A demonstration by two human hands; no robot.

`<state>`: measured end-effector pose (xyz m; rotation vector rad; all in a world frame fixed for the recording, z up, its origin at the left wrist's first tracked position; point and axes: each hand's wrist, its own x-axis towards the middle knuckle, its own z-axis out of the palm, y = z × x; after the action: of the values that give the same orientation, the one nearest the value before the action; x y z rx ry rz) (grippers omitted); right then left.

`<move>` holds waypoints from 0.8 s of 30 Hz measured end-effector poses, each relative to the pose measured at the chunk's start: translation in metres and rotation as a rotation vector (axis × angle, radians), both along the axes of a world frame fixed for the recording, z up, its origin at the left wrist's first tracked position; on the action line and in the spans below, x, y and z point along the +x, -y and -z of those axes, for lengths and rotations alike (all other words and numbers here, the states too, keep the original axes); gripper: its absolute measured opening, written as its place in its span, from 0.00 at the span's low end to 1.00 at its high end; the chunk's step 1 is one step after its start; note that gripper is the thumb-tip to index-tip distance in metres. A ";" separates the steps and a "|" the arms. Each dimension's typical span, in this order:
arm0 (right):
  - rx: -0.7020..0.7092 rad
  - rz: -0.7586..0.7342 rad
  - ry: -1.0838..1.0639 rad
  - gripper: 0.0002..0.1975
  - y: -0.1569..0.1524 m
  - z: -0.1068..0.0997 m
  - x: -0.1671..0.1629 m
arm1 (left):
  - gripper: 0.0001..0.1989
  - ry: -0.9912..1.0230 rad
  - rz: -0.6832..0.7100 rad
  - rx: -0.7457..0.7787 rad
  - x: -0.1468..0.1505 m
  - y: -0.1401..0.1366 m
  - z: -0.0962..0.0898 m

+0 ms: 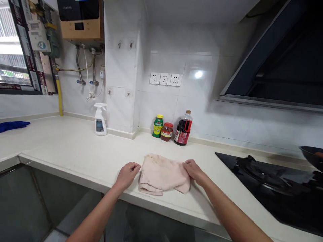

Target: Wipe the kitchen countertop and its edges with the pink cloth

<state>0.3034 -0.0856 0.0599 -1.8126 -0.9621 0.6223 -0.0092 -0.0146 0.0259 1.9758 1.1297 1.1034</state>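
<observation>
A pale pink cloth (164,173), folded and faintly stained, lies on the white countertop (70,151) near its front edge. My right hand (195,171) pinches the cloth's upper right edge between thumb and fingers. Just beyond the cloth's left edge is my left hand (128,174), its fingers curled together and nothing visible in them. A narrow gap seems to separate those fingertips from the fabric. At the lower left of the cloth its folded layers show, and a loose corner hangs toward the front on the right.
Behind the cloth stand a green bottle with a yellow cap (157,126), a red-lidded jar (167,131) and a dark sauce bottle (183,129). A white spray bottle (100,120) and blue cloth (13,126) are leftward. The black gas stove (262,178) and a pan (313,154) occupy the right.
</observation>
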 end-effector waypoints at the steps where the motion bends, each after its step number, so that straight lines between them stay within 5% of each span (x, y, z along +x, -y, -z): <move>1: -0.027 0.017 0.097 0.21 0.005 0.000 0.009 | 0.17 -0.002 0.002 0.000 0.000 0.000 0.000; 5: -0.060 -0.034 0.420 0.25 0.002 -0.013 0.002 | 0.17 -0.027 0.004 0.001 -0.001 0.003 -0.003; 12: -0.175 -0.506 0.637 0.38 -0.032 0.006 -0.122 | 0.18 -0.014 -0.024 0.007 -0.001 0.003 -0.004; 15: -0.169 -0.733 0.751 0.40 -0.033 0.018 -0.146 | 0.19 -0.003 -0.024 0.019 -0.002 0.003 -0.003; 19: -0.151 -0.765 0.823 0.34 -0.045 0.019 -0.110 | 0.20 -0.010 -0.021 0.018 -0.003 0.005 -0.005; 24: -0.272 -0.455 0.827 0.32 -0.073 0.024 0.006 | 0.20 -0.035 -0.024 -0.064 -0.004 0.009 -0.010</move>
<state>0.3096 -0.0122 0.0358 -2.1482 -1.9555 0.2516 -0.0134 -0.0237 0.0355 1.9437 1.1953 1.0354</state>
